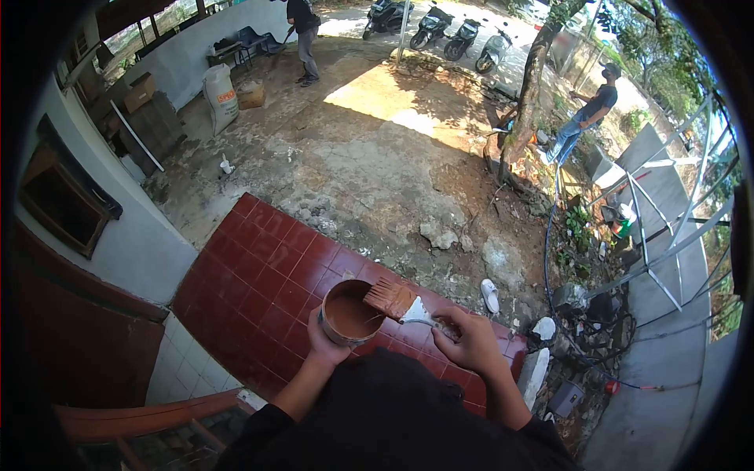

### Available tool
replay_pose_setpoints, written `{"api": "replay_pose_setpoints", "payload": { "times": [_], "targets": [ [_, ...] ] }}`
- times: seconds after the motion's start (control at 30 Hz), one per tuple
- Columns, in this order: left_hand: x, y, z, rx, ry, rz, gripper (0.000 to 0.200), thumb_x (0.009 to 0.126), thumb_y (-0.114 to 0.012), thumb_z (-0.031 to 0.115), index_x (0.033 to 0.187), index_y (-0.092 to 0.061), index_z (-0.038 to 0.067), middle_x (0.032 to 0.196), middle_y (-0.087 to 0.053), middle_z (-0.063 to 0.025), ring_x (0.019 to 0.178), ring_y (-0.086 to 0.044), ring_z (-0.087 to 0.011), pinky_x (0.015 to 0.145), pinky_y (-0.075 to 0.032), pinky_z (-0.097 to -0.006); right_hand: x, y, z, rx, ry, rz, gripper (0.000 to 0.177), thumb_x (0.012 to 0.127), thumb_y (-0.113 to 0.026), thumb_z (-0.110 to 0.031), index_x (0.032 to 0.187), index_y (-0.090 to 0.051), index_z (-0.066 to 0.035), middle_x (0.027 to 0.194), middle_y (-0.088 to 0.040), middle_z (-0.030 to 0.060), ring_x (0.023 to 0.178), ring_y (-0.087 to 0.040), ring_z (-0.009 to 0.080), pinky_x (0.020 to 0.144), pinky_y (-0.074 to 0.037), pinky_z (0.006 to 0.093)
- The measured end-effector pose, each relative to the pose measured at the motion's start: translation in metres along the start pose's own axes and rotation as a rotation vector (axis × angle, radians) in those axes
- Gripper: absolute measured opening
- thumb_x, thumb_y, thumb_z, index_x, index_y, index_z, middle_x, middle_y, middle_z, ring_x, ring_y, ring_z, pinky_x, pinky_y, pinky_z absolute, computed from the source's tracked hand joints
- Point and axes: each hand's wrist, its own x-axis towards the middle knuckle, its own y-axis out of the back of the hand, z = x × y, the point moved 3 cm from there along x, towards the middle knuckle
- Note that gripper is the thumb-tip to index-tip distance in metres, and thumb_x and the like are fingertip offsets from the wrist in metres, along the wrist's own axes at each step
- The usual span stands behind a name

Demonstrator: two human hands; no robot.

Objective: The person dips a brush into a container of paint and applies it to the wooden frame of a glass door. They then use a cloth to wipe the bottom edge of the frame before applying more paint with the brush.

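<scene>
My left hand (326,342) is wrapped round the side of a round paint pot (351,339), whose inside shows reddish-brown paint (349,311). In my right hand (470,339) is a wide paintbrush (416,309), gripped by its handle. Its bristles, coated in the same brown, point left and overlap the pot's right rim. Whether the bristles touch the paint inside cannot be made out. Both hands are in front of my body, above the red tiled floor (271,271).
Two people stand farther off, one (304,39) at the back and one (591,114) near a tree (534,86). A filled sack (221,98) leans by the left wall. A white shoe (489,296) lies past the tile edge. Metal poles (644,235) and a hose (547,243) are at right.
</scene>
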Motion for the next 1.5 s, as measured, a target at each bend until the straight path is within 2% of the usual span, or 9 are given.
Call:
{"api": "replay_pose_setpoints", "payload": {
  "times": [0.07, 0.13, 0.4, 0.6, 0.67, 0.7, 0.93, 1.37, 1.5],
  "targets": [
    [-0.002, -0.009, 0.000, -0.008, -0.038, 0.034, 0.064, 0.090, -0.042, 0.055, 0.137, -0.053, 0.013, 0.139, -0.053, -0.0147, 0.125, -0.053, -0.0391, 0.099, -0.044, -0.0634, 0.004, 0.008, -0.003, -0.117, 0.023, -0.083, 0.028, 0.080, -0.072, -0.016, 0.106, -0.067, -0.010, 0.073, -0.068, 0.0144, 0.067, -0.069, 0.0295, 0.060, -0.053, 0.0372],
    [-0.009, -0.031, 0.000, 0.088, -0.020, -0.010, 0.059, 0.089, -0.047, 0.050, 0.131, -0.057, 0.010, 0.133, -0.059, -0.0120, 0.122, -0.057, -0.0322, 0.101, -0.047, -0.0512, 0.010, 0.016, -0.006, -0.133, 0.079, -0.052, 0.027, 0.079, -0.073, -0.016, 0.105, -0.067, -0.010, 0.076, -0.069, 0.0129, 0.068, -0.069, 0.0292, 0.061, -0.054, 0.0373],
    [-0.010, -0.028, 0.007, 0.035, -0.109, 0.040, 0.059, 0.092, -0.045, 0.049, 0.131, -0.058, 0.006, 0.132, -0.060, -0.0150, 0.122, -0.057, -0.0327, 0.104, -0.045, -0.0512, 0.050, 0.045, -0.044, -0.286, 0.522, -0.027, 0.018, 0.077, -0.074, -0.005, 0.092, -0.065, -0.010, 0.074, -0.068, 0.0043, 0.061, -0.065, 0.0219, 0.055, -0.050, 0.0347],
    [-0.017, -0.032, 0.010, 0.007, -0.147, 0.006, 0.061, 0.094, -0.043, 0.046, 0.135, -0.054, 0.003, 0.134, -0.059, -0.0161, 0.123, -0.057, -0.0322, 0.108, -0.043, -0.0481, 0.077, 0.050, -0.084, -0.411, 0.733, -0.221, 0.019, 0.073, -0.076, -0.008, 0.087, -0.065, -0.011, 0.069, -0.061, 0.0024, 0.059, -0.061, 0.0206, 0.053, -0.047, 0.0352],
    [-0.016, -0.026, 0.012, 0.024, -0.154, 0.000, 0.059, 0.093, -0.042, 0.046, 0.133, -0.056, 0.005, 0.135, -0.058, -0.0175, 0.124, -0.055, -0.0351, 0.110, -0.039, -0.0533, 0.082, 0.041, -0.096, -0.407, 0.721, -0.277, 0.016, 0.072, -0.076, -0.012, 0.083, -0.065, -0.012, 0.065, -0.058, 0.0025, 0.059, -0.060, 0.0232, 0.056, -0.047, 0.0375],
    [-0.018, -0.024, 0.012, 0.011, -0.147, -0.037, 0.060, 0.094, -0.042, 0.046, 0.135, -0.054, 0.003, 0.134, -0.059, -0.0151, 0.123, -0.057, -0.0301, 0.107, -0.044, -0.0477, 0.085, 0.034, -0.101, -0.447, 0.746, -0.351, 0.015, 0.074, -0.075, -0.013, 0.083, -0.064, -0.012, 0.065, -0.058, 0.0031, 0.059, -0.061, 0.0239, 0.057, -0.048, 0.0382],
    [-0.033, -0.023, 0.005, -0.041, -0.234, 0.014, 0.059, 0.094, -0.040, 0.045, 0.133, -0.056, 0.004, 0.132, -0.060, -0.0170, 0.123, -0.055, -0.0344, 0.110, -0.039, -0.0527, 0.099, -0.022, -0.116, -0.626, 0.829, -0.619, 0.009, 0.081, -0.066, -0.015, 0.088, -0.063, -0.009, 0.072, -0.064, 0.0077, 0.070, -0.068, 0.0254, 0.059, -0.053, 0.0385],
    [-0.065, -0.021, -0.009, -0.112, -0.432, 0.026, 0.059, 0.094, -0.044, 0.046, 0.133, -0.055, 0.003, 0.134, -0.058, -0.0174, 0.125, -0.054, -0.0337, 0.110, -0.039, -0.0521, 0.112, -0.034, -0.117, -0.559, 0.990, -0.684, 0.008, 0.082, -0.064, -0.013, 0.084, -0.059, -0.008, 0.072, -0.065, 0.0089, 0.065, -0.067, 0.0291, 0.057, -0.052, 0.0404],
    [-0.075, -0.011, -0.016, -0.188, -0.471, 0.008, 0.061, 0.094, -0.044, 0.047, 0.135, -0.053, 0.002, 0.138, -0.055, -0.0180, 0.127, -0.052, -0.0345, 0.111, -0.036, -0.0529, 0.119, -0.023, -0.108, -0.353, 0.919, -0.663, 0.012, 0.080, -0.069, -0.015, 0.086, -0.060, -0.009, 0.071, -0.063, 0.0096, 0.065, -0.066, 0.0294, 0.056, -0.051, 0.0413]
  ]
}}
